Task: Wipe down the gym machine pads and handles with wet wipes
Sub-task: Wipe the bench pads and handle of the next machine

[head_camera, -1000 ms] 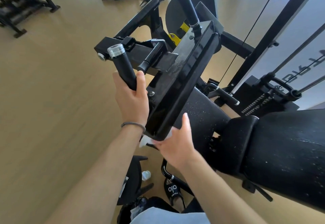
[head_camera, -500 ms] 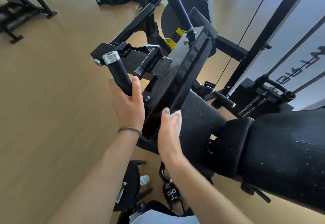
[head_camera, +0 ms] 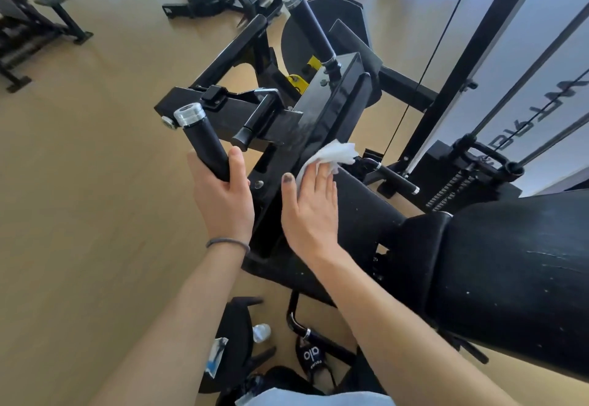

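Steadying the machine, your left hand (head_camera: 223, 195) is wrapped around the near black rubber handle with the silver end cap (head_camera: 204, 141), which likely keeps the swinging arm from shifting. Your right hand (head_camera: 310, 211) lies flat, fingers straight, pressing the crumpled white wet wipe (head_camera: 331, 157) against the glossy black pad (head_camera: 322, 125), so the whole palm spreads pressure. The far handle (head_camera: 310, 23) stands untouched.
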`<move>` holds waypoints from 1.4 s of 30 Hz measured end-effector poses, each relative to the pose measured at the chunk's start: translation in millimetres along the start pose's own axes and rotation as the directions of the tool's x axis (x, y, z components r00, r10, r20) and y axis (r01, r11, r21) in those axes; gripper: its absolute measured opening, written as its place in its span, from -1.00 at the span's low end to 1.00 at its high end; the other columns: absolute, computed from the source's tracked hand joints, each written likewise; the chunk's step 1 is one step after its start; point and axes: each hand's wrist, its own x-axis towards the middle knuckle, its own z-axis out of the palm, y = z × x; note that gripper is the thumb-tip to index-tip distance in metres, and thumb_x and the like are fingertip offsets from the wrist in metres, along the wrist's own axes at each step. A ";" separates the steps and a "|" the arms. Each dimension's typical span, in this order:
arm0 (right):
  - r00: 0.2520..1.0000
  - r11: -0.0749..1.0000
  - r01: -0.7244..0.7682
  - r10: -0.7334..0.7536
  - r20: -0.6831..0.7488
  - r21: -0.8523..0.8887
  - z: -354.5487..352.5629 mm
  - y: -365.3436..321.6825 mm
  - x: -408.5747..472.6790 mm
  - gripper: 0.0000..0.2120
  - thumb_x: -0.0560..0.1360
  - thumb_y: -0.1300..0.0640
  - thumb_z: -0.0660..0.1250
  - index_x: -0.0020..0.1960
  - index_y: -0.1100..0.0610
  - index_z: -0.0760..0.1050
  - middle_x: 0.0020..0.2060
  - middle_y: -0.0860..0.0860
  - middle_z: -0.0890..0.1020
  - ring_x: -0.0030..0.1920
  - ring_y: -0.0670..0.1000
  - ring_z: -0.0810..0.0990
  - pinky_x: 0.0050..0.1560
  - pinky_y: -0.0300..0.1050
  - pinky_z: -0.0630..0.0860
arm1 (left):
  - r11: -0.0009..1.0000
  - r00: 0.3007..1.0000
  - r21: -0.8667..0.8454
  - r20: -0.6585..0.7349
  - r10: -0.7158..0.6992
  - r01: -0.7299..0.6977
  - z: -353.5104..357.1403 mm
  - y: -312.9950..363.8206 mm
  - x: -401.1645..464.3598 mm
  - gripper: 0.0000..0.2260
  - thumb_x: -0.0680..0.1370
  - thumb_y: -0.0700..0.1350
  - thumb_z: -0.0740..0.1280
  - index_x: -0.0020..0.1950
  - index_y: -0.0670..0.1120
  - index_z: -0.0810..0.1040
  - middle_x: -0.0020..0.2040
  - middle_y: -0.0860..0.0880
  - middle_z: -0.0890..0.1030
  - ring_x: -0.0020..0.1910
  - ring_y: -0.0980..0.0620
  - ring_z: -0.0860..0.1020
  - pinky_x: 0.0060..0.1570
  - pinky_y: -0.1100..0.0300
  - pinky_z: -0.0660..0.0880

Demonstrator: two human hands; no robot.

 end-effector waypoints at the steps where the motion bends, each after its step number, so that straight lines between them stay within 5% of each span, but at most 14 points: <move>1: 1.000 1.000 -0.013 0.013 -0.010 0.001 -4.3 1.6 13.4 -0.26 0.64 -0.30 -0.26 0.64 0.13 -0.26 0.64 0.07 -0.22 0.61 -0.03 -0.31 0.61 -0.03 -0.28 | 1.000 1.000 0.003 0.002 0.000 0.000 -0.5 -0.3 -0.1 -0.81 0.62 0.08 0.28 0.01 0.01 0.34 -0.23 -0.08 0.55 -0.40 0.02 0.57 -0.35 0.10 0.56; 4: 1.000 1.000 -0.011 0.011 -0.021 0.013 4.8 8.2 -13.2 -0.27 0.64 -0.29 -0.22 0.63 0.12 -0.29 0.62 0.01 -0.24 0.60 -0.10 -0.31 0.61 -0.08 -0.26 | 1.000 1.000 -0.001 0.011 -0.011 0.011 -0.9 -0.2 0.2 -0.80 0.62 0.10 0.28 0.04 0.01 0.34 -0.23 -0.13 0.56 -0.40 0.00 0.57 -0.36 0.07 0.57; 7: 0.984 0.938 -0.161 0.129 0.123 0.307 28.3 10.3 -85.8 -0.23 0.59 -0.37 -0.21 0.65 0.03 -0.25 0.62 -0.14 -0.12 0.59 -0.16 -0.17 0.62 -0.07 -0.12 | 1.000 1.000 -0.005 0.013 -0.016 0.016 -1.2 -1.9 0.2 -0.79 0.62 0.09 0.27 0.04 -0.02 0.34 -0.23 -0.16 0.56 -0.43 -0.02 0.55 -0.38 0.06 0.55; 10: 0.932 0.656 -0.363 0.246 0.268 0.662 30.6 8.0 -75.2 -0.49 0.58 -0.37 -0.02 0.39 -0.16 0.37 0.33 -0.15 0.53 0.35 -0.15 0.45 0.45 0.03 0.31 | 1.000 0.999 -0.013 0.019 -0.028 0.028 -0.9 -1.6 1.1 -0.78 0.62 0.09 0.28 0.03 -0.03 0.33 -0.23 -0.17 0.55 -0.43 -0.01 0.54 -0.38 0.08 0.54; 13: 0.827 0.316 -0.475 0.478 0.295 0.821 13.2 20.3 9.1 -0.27 0.48 -0.44 0.10 0.28 0.16 0.47 0.21 0.30 0.55 0.22 0.24 0.57 0.39 0.19 0.42 | 0.999 0.999 -0.009 0.031 -0.033 0.033 -1.6 -0.9 1.3 -0.76 0.62 0.10 0.27 0.04 -0.03 0.33 -0.21 -0.17 0.55 -0.42 0.00 0.54 -0.39 0.11 0.53; 17: 0.841 0.202 -0.477 0.388 0.377 0.855 -18.8 25.8 47.2 -0.23 0.52 -0.51 -0.03 0.44 -0.02 0.49 0.34 0.09 0.60 0.36 0.10 0.55 0.46 0.11 0.37 | 0.999 0.999 0.002 0.034 -0.036 0.036 -1.3 -2.0 1.9 -0.75 0.61 0.12 0.27 0.07 -0.03 0.33 -0.18 -0.17 0.56 -0.41 0.01 0.54 -0.39 0.13 0.53; 25: 0.689 0.150 -0.715 0.322 0.650 0.683 5.7 20.0 -45.8 -0.22 0.53 -0.52 -0.05 0.46 -0.04 0.47 0.27 0.01 0.65 0.28 0.01 0.62 0.40 -0.06 0.45 | 0.997 1.000 0.072 -0.009 -0.026 0.027 1.2 2.4 -0.7 -0.67 0.62 0.12 0.25 0.11 -0.14 0.36 -0.16 -0.21 0.60 -0.42 0.05 0.56 -0.42 0.30 0.47; 29: 0.744 0.081 -0.641 0.311 0.592 0.763 -47.7 7.1 -2.1 -0.23 0.52 -0.48 0.07 0.54 -0.02 0.36 0.45 0.06 0.50 0.47 0.08 0.44 0.56 0.04 0.22 | 0.990 0.998 0.127 -0.027 -0.063 0.066 1.9 5.6 -2.0 -0.64 0.61 0.14 0.24 0.15 -0.14 0.33 -0.07 -0.20 0.63 -0.32 0.08 0.61 -0.34 0.27 0.54; 32: 0.829 0.240 -0.551 0.268 0.492 0.799 -83.1 15.2 -2.8 -0.03 0.28 -0.55 0.19 0.56 -0.05 0.32 0.48 0.02 0.46 0.45 0.06 0.44 0.55 0.08 0.24 | 0.952 0.986 0.260 -0.006 -0.166 0.162 2.5 14.8 -8.7 -0.54 0.55 0.08 0.28 0.33 -0.12 0.26 0.21 -0.22 0.49 0.06 -0.15 0.56 0.04 -0.08 0.58; 33: 0.849 0.292 -0.525 0.251 0.465 0.799 -96.9 21.1 -16.6 -0.09 0.37 -0.52 0.16 0.56 0.01 0.32 0.47 0.04 0.46 0.45 0.07 0.45 0.54 0.10 0.26 | 0.925 0.987 0.344 -0.027 -0.159 0.159 4.6 23.1 -18.7 -0.45 0.53 0.03 0.31 0.42 -0.13 0.20 0.30 -0.24 0.40 0.17 -0.21 0.48 0.13 -0.13 0.52; 37: 0.839 0.326 -0.544 0.198 0.507 0.773 -151.5 60.4 -48.7 -0.32 0.61 -0.33 0.11 0.36 0.23 0.51 0.19 0.17 0.67 0.21 0.12 0.66 0.32 0.07 0.53 | 0.874 0.978 0.440 0.068 0.198 -0.208 30.9 72.5 -87.7 -0.33 0.50 -0.04 0.37 0.54 -0.13 0.17 0.44 -0.21 0.28 0.37 -0.15 0.28 0.34 0.04 0.28; 39: 0.878 0.295 -0.474 0.225 0.422 0.829 -189.8 79.8 -62.5 -0.28 0.49 -0.32 0.32 0.37 0.24 0.48 0.21 0.22 0.64 0.19 0.15 0.67 0.19 0.08 0.62 | 0.939 0.915 0.260 0.387 0.113 -0.226 53.5 96.0 -116.8 -0.41 0.56 0.07 0.34 0.53 -0.02 0.22 0.44 -0.06 0.34 0.38 0.04 0.33 0.34 0.13 0.30; 40: 0.888 0.272 -0.450 0.232 0.396 0.850 -209.2 87.4 -66.3 -0.28 0.47 -0.28 0.38 0.38 0.24 0.47 0.21 0.23 0.64 0.19 0.16 0.66 0.15 0.08 0.64 | 0.979 0.820 0.191 0.571 -0.050 -0.073 66.4 104.7 -126.4 -0.49 0.60 0.14 0.30 0.51 0.06 0.27 0.41 0.01 0.41 0.34 0.14 0.41 0.30 0.18 0.35; 42: 0.897 0.321 -0.432 0.249 0.365 0.843 -243.3 103.8 -71.6 -0.38 0.52 -0.22 0.37 0.37 0.23 0.49 0.19 0.22 0.65 0.19 0.18 0.66 0.17 0.08 0.62 | 0.912 0.400 0.204 0.849 -0.346 0.356 93.0 126.7 -147.1 -0.55 0.60 0.30 0.19 0.42 0.13 0.43 0.32 0.03 0.58 0.23 0.15 0.57 0.22 0.16 0.45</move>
